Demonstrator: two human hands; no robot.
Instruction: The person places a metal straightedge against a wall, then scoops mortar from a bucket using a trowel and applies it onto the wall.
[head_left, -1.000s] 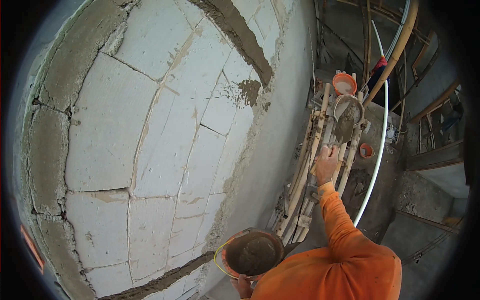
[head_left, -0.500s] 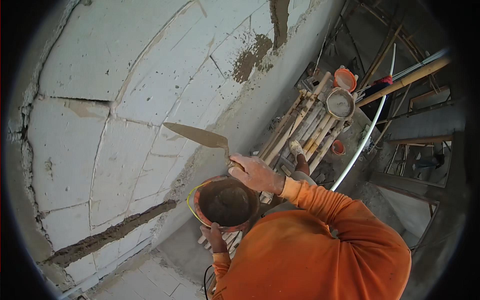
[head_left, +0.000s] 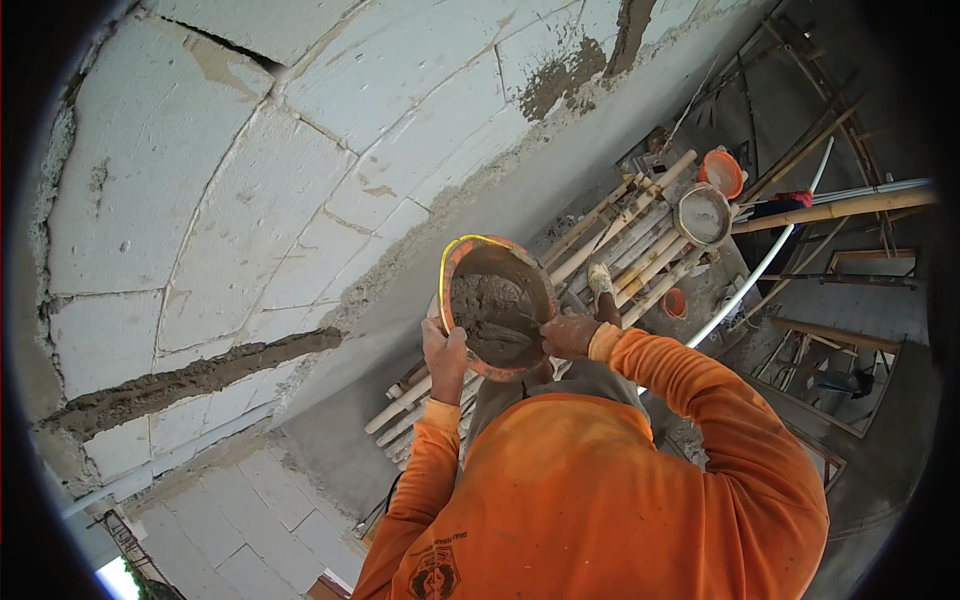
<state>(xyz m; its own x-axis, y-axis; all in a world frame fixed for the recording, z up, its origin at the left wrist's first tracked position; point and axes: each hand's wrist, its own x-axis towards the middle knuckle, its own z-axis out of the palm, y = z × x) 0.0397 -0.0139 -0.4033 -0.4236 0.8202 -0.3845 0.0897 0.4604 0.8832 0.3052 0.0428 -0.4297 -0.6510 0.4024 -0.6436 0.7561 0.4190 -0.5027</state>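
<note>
Wet grey mortar point(head_left: 482, 300) partly fills an orange bucket point(head_left: 545, 284) with a yellow cord along its far left rim. My left hand point(head_left: 445, 352) grips the bucket's near left side, fingers closed on the rim. At the bucket's right edge, my right hand point(head_left: 569, 336) is closed round the trowel's handle, which the fingers mostly hide. The trowel point(head_left: 519, 328) reaches over the rim, its blade down in the mortar and hard to pick out. To the left rises a wall of white blocks point(head_left: 240, 190), with a thick mortar strip point(head_left: 200, 378) low on it.
Bamboo poles point(head_left: 640, 262) form a platform below, with my shoe point(head_left: 600, 280) on it. A round tub of grey mix point(head_left: 704, 216) and an orange bucket point(head_left: 721, 173) stand at its far end. A white pipe point(head_left: 745, 288) slants past on the right.
My right hand has lowered the trowel from beside the wall into the bucket. The bucket has been raised and shifted right, with my left hand still on it. The view has also shifted.
</note>
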